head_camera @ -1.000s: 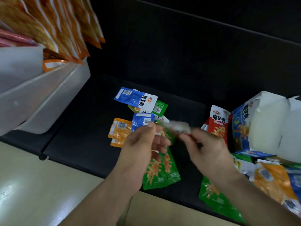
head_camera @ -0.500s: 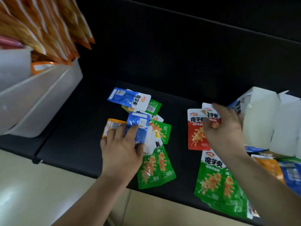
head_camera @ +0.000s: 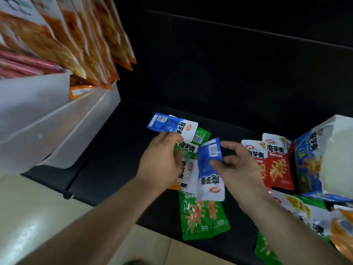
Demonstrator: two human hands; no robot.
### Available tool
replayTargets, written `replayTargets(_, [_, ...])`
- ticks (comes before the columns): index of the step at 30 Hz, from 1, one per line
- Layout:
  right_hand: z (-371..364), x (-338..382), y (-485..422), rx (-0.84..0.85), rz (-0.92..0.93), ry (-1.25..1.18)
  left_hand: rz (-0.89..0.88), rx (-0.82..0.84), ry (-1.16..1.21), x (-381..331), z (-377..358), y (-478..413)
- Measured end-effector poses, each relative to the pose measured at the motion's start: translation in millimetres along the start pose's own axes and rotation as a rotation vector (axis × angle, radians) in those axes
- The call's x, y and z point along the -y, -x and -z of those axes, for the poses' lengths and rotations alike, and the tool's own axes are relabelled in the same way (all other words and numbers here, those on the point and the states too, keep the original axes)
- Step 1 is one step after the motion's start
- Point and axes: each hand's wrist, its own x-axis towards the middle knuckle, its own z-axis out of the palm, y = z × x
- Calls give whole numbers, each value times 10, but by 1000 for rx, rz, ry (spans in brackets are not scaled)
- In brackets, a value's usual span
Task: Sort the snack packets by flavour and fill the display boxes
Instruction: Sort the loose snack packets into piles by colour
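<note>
Right hand [head_camera: 238,169] pinches a blue packet [head_camera: 209,165], lifted over the mixed pile [head_camera: 188,150] on the tabletop [head_camera: 114,169]. Left hand [head_camera: 160,161] curls over that pile; grip unclear. Two red packets [head_camera: 275,165] lie grouped beside the blue display box [head_camera: 307,159]. Sorting looks barely begun, with no box visibly filled.

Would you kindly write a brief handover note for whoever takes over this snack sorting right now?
Right hand pinches a blue packet above the pile. Left hand is over the mixed pile; its grip is unclear.
Two red packets lie together beside the open blue box. Another blue packet and green packets lie on the shelf.
Done: reds grouped. Left: sort the rest by flavour, then fill the boxes.
</note>
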Motion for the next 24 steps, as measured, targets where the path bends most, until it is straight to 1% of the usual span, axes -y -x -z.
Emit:
replayTargets(1, [20,-30,-26,-28,25,18,0,74,-183,85,25,-173])
replayTargets(2, [39,-73,-48,-43,49,35,23,167,-301,146,48,-347])
replayTargets(3, [60,-116,-65,-52,69,55,36,251,-372,186,65,-502])
replayTargets(4, [84,-161,-78,-60,82,76,38,301,-406,220,59,-616])
replayTargets(5, [109,-199,-80,-70,89,94,32,303,-426,250,34,-680])
replayTargets(6, [135,-235,-77,-83,93,99,14,257,-447,292,-6,-706])
replayTargets(9, [198,-295,-59,-103,71,54,-115,60,-554,300,11,-611])
replayTargets(11, [219,-282,-27,-113,65,8,-207,-97,-524,265,77,-532])
replayTargets(13, [233,-243,15,-111,74,-32,-233,-320,-378,168,187,-403])
replayTargets(14, [238,-209,46,-106,84,-51,-195,-371,-253,51,245,-289])
replayTargets(15, [241,-167,80,-101,103,-75,-129,-371,-106,-55,272,-151])
replayTargets(16, [237,-131,109,-105,129,-100,-36,-321,97,-154,280,-9])
replayTargets(18, [215,-75,162,-123,180,-142,191,-152,526,-340,221,297])
replayTargets(19, [196,-53,198,-117,196,-157,270,-95,628,-398,169,437])
replayTargets(22, [117,-31,300,-56,217,-179,366,-20,671,-400,-24,709])
replayTargets(24, [100,-17,381,-9,215,-148,391,-9,690,-396,-109,783])
